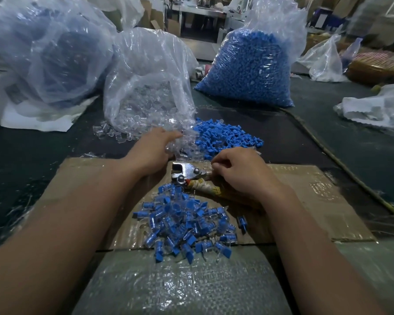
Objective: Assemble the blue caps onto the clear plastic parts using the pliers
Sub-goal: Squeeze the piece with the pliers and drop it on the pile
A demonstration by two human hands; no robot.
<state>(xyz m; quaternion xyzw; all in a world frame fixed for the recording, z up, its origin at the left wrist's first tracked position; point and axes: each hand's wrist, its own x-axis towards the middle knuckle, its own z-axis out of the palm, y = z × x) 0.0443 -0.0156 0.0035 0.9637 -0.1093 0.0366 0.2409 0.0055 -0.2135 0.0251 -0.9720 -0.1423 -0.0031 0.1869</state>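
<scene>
Metal pliers (pixel 187 173) lie on a cardboard sheet (pixel 305 192), their wrapped handles under my right hand (pixel 239 173), whose fingers are curled over them. My left hand (pixel 155 146) reaches into a heap of clear plastic parts (pixel 187 146) spilling from an open bag; its fingertips are hidden among them. A loose pile of blue caps (pixel 225 135) lies just beyond the pliers. Closer to me sits a pile of assembled blue-and-clear pieces (pixel 187 223).
A clear bag of plastic parts (pixel 146 87) stands behind my left hand. A full bag of blue caps (pixel 250 69) stands at the back. A large bag (pixel 43 48) fills the left. Crumpled white plastic (pixel 373 108) lies at right. Woven sheeting (pixel 180 285) covers the near edge.
</scene>
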